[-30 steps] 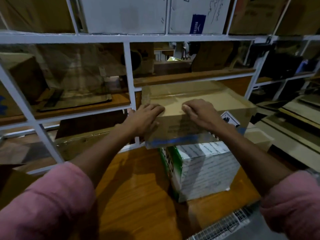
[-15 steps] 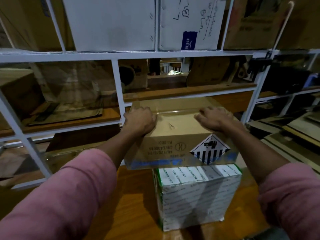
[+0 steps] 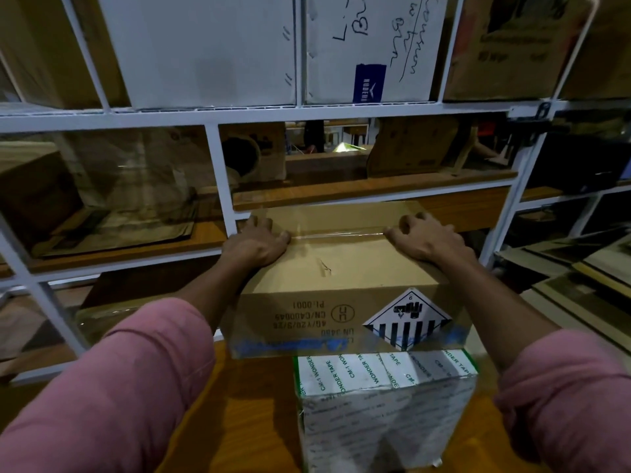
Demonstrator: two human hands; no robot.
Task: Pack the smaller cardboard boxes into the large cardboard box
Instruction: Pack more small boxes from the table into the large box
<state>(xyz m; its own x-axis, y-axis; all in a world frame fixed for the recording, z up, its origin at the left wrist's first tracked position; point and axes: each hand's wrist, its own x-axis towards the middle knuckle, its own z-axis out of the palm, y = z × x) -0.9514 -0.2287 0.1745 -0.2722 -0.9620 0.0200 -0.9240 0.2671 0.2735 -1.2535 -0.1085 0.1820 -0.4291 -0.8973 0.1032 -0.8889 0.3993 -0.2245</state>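
Here, every place is given from the brown box.
Brown box: closed, clear tape along its top seam, printing upside down and a striped diamond label on the near face; it sits on top of the white box.
White box: directly beneath the brown box, offset toward its right end, standing on the counter; green edges, "WONDER TAPE" printed on it.
Left hand: palm down on the brown box's top, at its far left corner, fingers loosely bent over the taped seam, holding nothing.
Right hand: on the brown box's top at the far right, fingertips curled and pressing beside the tape line; no grip round anything visible.
Sleeves: pink, on both forearms, nearer the camera than the brown box.
Rack: white metal frame just behind the brown box, with wooden shelves holding cardboard.
White cartons: on the rack's shelf above the brown box, one with handwriting.
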